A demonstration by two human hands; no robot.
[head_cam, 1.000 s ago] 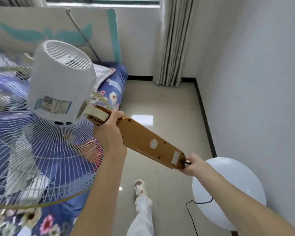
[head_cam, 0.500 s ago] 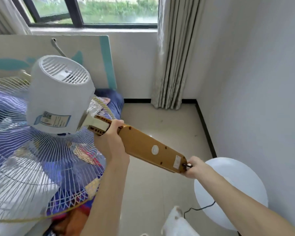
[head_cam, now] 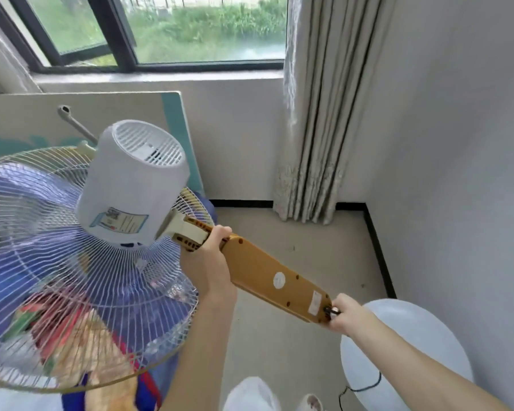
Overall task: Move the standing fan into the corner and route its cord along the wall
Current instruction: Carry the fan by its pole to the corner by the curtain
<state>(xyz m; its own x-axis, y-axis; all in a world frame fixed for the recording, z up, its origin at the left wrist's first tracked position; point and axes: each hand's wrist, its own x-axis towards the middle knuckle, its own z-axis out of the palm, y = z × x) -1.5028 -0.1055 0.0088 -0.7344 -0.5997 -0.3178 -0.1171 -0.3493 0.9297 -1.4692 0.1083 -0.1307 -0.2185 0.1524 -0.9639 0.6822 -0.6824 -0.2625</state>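
Observation:
The standing fan is tilted in front of me, its white motor housing (head_cam: 134, 185) and wire grille (head_cam: 72, 277) at the left over the bed. My left hand (head_cam: 211, 256) grips the top of the fan's tan control column (head_cam: 270, 280), just below the cream neck. My right hand (head_cam: 343, 314) holds the column's lower end, where a dark knob sticks out. The round white base (head_cam: 410, 345) sits low at the right, close to the right wall. A thin black cord (head_cam: 365, 387) trails from under the base across the floor.
The room corner (head_cam: 365, 206) lies ahead, with black skirting along both walls and a striped curtain (head_cam: 321, 120) hanging just left of it. A bed with a pale headboard (head_cam: 149, 111) fills the left side. Beige floor tiles (head_cam: 303, 247) stretch between bed and wall.
The fan and I have moved forward toward the corner, which now looks closer. My view has tipped up, showing more of the window. Both hands keep the same grip.

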